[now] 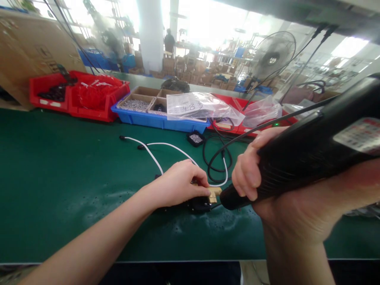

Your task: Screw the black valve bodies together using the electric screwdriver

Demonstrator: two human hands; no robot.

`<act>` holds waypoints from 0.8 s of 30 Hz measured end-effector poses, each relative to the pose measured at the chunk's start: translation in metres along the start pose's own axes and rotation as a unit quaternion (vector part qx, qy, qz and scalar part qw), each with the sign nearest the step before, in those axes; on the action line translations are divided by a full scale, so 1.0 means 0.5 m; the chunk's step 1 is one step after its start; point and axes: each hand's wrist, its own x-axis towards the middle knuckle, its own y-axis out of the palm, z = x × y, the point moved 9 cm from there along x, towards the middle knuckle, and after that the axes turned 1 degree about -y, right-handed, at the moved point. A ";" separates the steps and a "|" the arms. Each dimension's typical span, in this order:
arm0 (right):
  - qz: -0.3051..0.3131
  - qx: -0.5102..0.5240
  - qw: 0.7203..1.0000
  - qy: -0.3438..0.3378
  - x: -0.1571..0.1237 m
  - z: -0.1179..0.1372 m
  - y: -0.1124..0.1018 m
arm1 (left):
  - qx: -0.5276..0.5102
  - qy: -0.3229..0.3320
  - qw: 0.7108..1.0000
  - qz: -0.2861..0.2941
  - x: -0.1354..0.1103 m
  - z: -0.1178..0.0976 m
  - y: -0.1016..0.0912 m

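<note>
My right hand point(252, 174) grips a large black electric screwdriver point(311, 150), its tip pointing down and left at a small brass-coloured part point(214, 194). My left hand point(181, 184) presses on a small black assembly point(199, 205) on the green table mat point(59, 178), holding it next to the brass part. White cables point(154, 152) run from under my left hand towards the back left. A black cord point(218, 158) loops behind the assembly.
Red bins point(86, 95) stand at the back left, a blue tray point(157, 118) with cardboard compartments of small screws behind the work spot, a clear plastic bag point(202, 107) over it. A small black dish of screws point(196, 138) lies nearby. A fan point(271, 55) stands behind.
</note>
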 end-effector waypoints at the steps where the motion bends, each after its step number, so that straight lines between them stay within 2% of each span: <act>1: -0.008 -0.008 1.000 -0.006 0.000 0.002 -0.001 | 0.007 0.002 1.000 -0.001 -0.001 -0.001 0.000; 4: -0.073 -0.050 0.995 -0.044 -0.007 0.012 -0.015 | 0.018 0.009 1.000 0.001 -0.002 -0.005 0.002; 8: -0.158 -0.134 0.975 -0.084 -0.028 0.020 -0.031 | 0.022 0.028 0.999 0.003 -0.004 -0.012 0.003; 10: -0.141 -0.136 0.977 -0.079 -0.027 0.014 -0.028 | 0.029 0.043 0.999 -0.001 -0.005 -0.017 0.003; 13: -0.023 -0.058 0.998 -0.021 -0.009 -0.010 0.002 | 0.046 0.068 0.997 0.001 -0.007 -0.025 0.005; 15: 0.035 -0.007 0.999 0.020 -0.001 -0.022 0.017 | 0.055 0.076 0.996 0.011 -0.009 -0.029 0.008; 21: 0.001 -0.008 1.000 0.014 0.005 -0.013 0.006 | 0.114 0.071 0.991 0.025 -0.006 -0.039 0.004; 24: -0.001 -0.030 0.999 0.021 -0.002 -0.011 0.013 | 0.122 0.097 0.987 0.026 0.002 -0.056 0.005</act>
